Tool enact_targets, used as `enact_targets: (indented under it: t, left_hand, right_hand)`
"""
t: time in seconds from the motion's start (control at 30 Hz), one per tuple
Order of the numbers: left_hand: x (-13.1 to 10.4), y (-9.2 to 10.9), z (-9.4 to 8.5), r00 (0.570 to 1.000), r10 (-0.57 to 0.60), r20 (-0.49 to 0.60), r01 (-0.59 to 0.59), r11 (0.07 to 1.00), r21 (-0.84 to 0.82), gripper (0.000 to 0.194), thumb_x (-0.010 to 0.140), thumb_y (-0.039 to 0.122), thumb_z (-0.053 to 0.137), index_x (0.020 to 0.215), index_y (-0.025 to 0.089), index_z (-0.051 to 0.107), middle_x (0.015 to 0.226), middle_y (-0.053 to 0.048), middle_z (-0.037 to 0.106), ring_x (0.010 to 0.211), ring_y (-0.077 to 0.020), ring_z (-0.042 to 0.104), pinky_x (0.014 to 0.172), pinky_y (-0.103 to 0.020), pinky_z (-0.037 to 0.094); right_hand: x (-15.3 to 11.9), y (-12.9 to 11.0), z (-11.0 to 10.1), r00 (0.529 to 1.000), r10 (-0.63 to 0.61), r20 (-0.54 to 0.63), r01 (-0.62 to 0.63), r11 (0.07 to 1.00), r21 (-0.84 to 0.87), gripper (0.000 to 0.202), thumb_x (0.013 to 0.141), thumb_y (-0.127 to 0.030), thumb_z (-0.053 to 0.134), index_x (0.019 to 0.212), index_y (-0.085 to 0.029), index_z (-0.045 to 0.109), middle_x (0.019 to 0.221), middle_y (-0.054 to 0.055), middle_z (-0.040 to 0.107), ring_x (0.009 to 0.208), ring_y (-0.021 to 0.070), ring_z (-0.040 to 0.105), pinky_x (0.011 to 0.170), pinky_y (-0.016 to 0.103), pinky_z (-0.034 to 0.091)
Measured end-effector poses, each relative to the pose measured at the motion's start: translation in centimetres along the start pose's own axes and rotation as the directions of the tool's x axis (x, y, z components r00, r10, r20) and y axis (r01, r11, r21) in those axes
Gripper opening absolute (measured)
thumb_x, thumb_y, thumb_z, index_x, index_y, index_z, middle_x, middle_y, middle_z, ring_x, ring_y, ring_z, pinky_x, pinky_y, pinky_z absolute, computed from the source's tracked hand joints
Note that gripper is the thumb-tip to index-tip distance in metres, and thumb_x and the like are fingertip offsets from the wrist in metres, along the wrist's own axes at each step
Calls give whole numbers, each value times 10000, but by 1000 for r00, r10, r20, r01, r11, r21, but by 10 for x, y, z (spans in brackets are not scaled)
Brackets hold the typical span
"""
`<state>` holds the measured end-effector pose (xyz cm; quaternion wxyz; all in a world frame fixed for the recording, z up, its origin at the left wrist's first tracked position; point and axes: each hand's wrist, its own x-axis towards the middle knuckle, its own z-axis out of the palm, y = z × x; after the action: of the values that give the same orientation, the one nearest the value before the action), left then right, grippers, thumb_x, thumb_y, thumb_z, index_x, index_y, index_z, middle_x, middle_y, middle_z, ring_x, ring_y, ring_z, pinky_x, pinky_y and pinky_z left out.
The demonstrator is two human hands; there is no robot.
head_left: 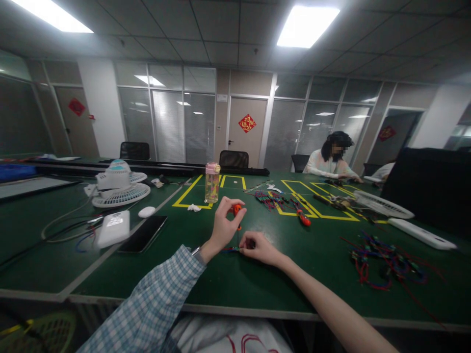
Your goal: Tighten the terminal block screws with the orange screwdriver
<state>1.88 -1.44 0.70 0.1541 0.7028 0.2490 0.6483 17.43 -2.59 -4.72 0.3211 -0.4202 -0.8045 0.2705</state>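
Note:
My left hand (225, 224) grips the orange handle of a small screwdriver (238, 211) between thumb and fingers. The screwdriver stands upright, its thin shaft pointing down to a small green terminal block (235, 249) with wires on the table. Beside the shaft, my right hand (260, 248) pinches the end of that block, and its fingertips partly cover it. Whether the tip sits in a screw is too small to tell. Farther off to the right lies a second screwdriver, red-handled (303, 218).
Wired bundles lie at the back (270, 198) and right (386, 262). A pink-lidded bottle (212, 184) stands ahead. On the left are a phone (143, 234), a white power bank (115, 229) and white fans (119, 189). A co-worker (329, 157) sits across the green table (206, 289).

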Motion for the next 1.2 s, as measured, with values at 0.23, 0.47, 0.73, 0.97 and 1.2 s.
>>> enact_targets:
  t: [0.23,0.47,0.73,0.97,1.2]
  left_hand:
    - [-3,-2,-2,997,-28,76,34,997,-74,253,947,270,396,1065,202,610,1034,-54,602,937,-163,582,823,-275,457]
    - [-3,4,-4,998,20,60,-21,1000,20,244,933,251,443,1113,197,598,976,-53,635,879,-159,600,801,-276,458]
    - [-3,0,-3,996,86,0,-85,994,71,174,920,260,479,990,197,625,875,-24,548,838,-144,537,792,-271,433]
    - [-3,1,-4,997,55,62,-57,998,25,286,955,216,378,1159,197,576,960,-49,602,868,-146,564,781,-273,447]
    - [-3,1,-3,995,95,-10,-94,992,84,142,893,250,529,975,197,632,879,-21,519,837,-142,528,785,-266,431]
  right_hand:
    - [1,-1,0,1000,-13,-3,13,1000,-10,58,682,-97,626,713,-146,622,614,-31,563,566,97,500,543,196,384]
    - [0,-2,-1,1000,-20,4,20,1000,-5,58,684,-92,619,713,-141,618,613,-31,554,563,96,497,542,195,383]
    - [0,0,0,1000,-20,-3,20,1000,-9,57,677,-90,624,708,-138,620,611,-33,545,563,94,489,544,195,377]
    - [1,1,0,1000,-18,-2,18,1000,-9,62,680,-95,625,718,-143,625,607,-37,552,555,88,487,536,188,375]
    - [1,3,0,1000,-21,-2,21,1000,1,52,683,-100,627,714,-142,625,603,-39,549,550,87,483,527,188,369]
